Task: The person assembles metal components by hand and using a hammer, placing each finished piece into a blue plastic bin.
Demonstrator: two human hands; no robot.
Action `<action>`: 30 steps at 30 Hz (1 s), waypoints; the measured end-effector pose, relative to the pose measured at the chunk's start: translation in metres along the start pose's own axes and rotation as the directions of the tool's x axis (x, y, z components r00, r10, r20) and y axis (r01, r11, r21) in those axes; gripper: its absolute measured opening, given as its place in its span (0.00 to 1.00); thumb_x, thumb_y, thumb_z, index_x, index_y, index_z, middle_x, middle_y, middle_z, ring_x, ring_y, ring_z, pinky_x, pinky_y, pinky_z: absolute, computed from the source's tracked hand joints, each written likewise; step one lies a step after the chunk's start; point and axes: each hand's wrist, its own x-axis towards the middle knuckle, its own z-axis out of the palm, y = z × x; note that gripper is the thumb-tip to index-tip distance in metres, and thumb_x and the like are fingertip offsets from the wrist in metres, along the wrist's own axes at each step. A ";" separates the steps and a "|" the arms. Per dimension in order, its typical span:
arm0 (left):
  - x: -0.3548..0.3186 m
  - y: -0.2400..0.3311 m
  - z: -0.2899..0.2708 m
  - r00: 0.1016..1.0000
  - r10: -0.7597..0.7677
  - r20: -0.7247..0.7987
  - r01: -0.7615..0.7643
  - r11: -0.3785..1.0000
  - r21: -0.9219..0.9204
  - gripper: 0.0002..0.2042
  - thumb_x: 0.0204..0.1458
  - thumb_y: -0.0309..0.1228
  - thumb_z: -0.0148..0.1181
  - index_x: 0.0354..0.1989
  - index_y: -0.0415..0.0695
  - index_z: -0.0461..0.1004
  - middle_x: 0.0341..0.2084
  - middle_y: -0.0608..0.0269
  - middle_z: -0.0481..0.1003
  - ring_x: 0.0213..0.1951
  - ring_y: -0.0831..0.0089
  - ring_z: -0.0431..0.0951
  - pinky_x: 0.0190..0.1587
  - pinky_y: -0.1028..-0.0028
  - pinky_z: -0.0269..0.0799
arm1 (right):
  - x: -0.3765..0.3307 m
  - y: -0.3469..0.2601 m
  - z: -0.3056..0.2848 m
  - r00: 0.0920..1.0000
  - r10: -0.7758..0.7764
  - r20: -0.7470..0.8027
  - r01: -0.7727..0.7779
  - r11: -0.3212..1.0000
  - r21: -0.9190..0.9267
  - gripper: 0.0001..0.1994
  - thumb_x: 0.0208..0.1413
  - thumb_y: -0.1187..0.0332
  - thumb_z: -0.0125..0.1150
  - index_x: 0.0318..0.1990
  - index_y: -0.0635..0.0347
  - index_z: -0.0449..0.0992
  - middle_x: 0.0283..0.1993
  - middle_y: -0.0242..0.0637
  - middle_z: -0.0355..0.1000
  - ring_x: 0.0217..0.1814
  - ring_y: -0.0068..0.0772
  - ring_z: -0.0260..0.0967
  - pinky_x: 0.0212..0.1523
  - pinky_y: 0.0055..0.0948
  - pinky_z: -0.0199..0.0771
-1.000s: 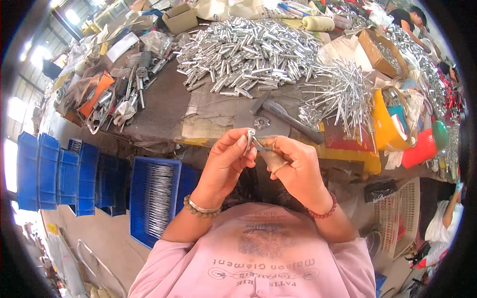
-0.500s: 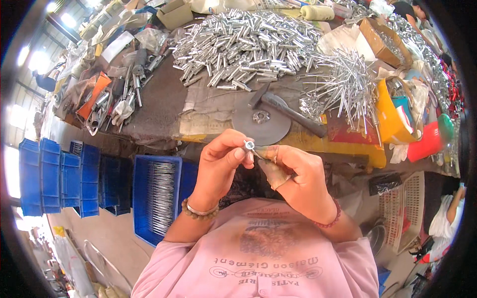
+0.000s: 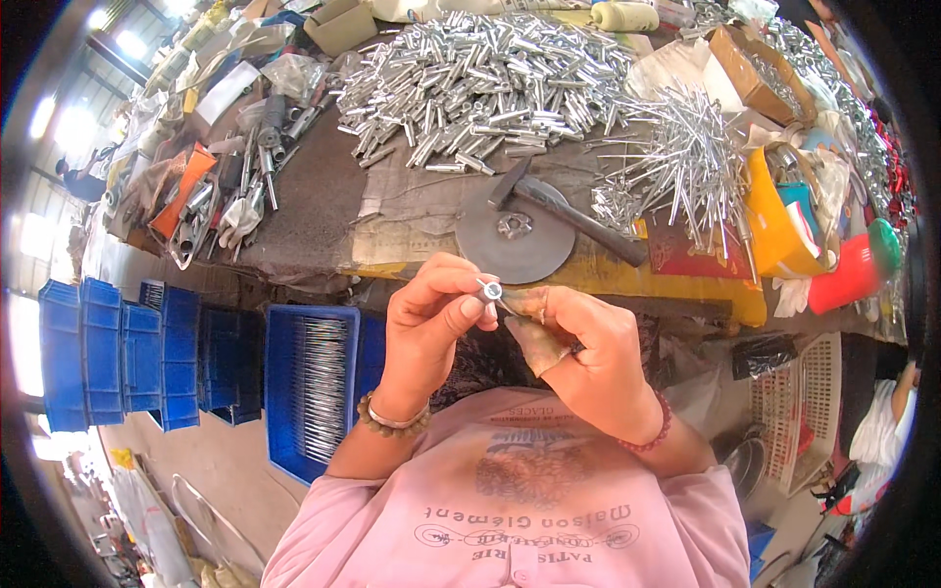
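A short silvery metal tube (image 3: 492,291) is pinched between the thumb and fingers of my left hand (image 3: 423,318), its round open end facing up. Close against it on the right, my right hand (image 3: 600,348) is closed, with worn yellowish covers on its thumb and forefinger. A thin metal rod (image 3: 506,306) seems to run from those fingertips to the tube; most of it is hidden by the fingers. Both hands are in front of my chest, just off the table's near edge. Beyond them a hammer (image 3: 569,216) rests across a grey metal disc (image 3: 480,255).
A big heap of metal tubes (image 3: 490,88) covers the table's far middle, with a pile of thin rods (image 3: 686,162) to its right. Tools (image 3: 260,157) crowd the left. A yellow container (image 3: 774,220) stands at right. Below left, a blue bin (image 3: 277,392) holds stacked metal parts.
Both hands keep almost the same pose at the tube. The tube's end has tipped slightly, and the whole view has shifted a little.
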 end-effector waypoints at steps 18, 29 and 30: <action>-0.004 0.006 -0.003 0.998 0.063 -0.029 -0.041 0.876 0.481 0.07 0.63 0.22 0.71 0.48 0.37 0.84 0.48 0.59 0.78 0.41 0.74 0.82 0.44 0.76 0.83 | 0.004 0.028 -0.018 0.927 0.362 -0.099 -0.196 0.694 0.693 0.08 0.71 0.75 0.67 0.53 0.64 0.76 0.46 0.43 0.84 0.44 0.28 0.85 0.50 0.27 0.86; -0.004 0.005 -0.001 0.983 0.156 0.095 -0.179 0.724 0.666 0.09 0.60 0.16 0.70 0.48 0.37 0.85 0.46 0.60 0.77 0.44 0.74 0.80 0.47 0.77 0.78 | 0.002 0.039 -0.007 0.927 0.353 -0.128 -0.160 0.679 0.716 0.06 0.73 0.75 0.64 0.52 0.63 0.76 0.47 0.43 0.84 0.47 0.29 0.85 0.51 0.30 0.88; -0.004 0.006 0.000 0.982 0.164 0.094 -0.184 0.718 0.671 0.10 0.60 0.16 0.70 0.48 0.37 0.85 0.46 0.61 0.78 0.44 0.75 0.79 0.47 0.77 0.77 | 0.002 0.039 -0.007 0.929 0.348 -0.127 -0.161 0.689 0.707 0.06 0.73 0.75 0.64 0.52 0.64 0.76 0.48 0.43 0.84 0.47 0.29 0.85 0.52 0.30 0.88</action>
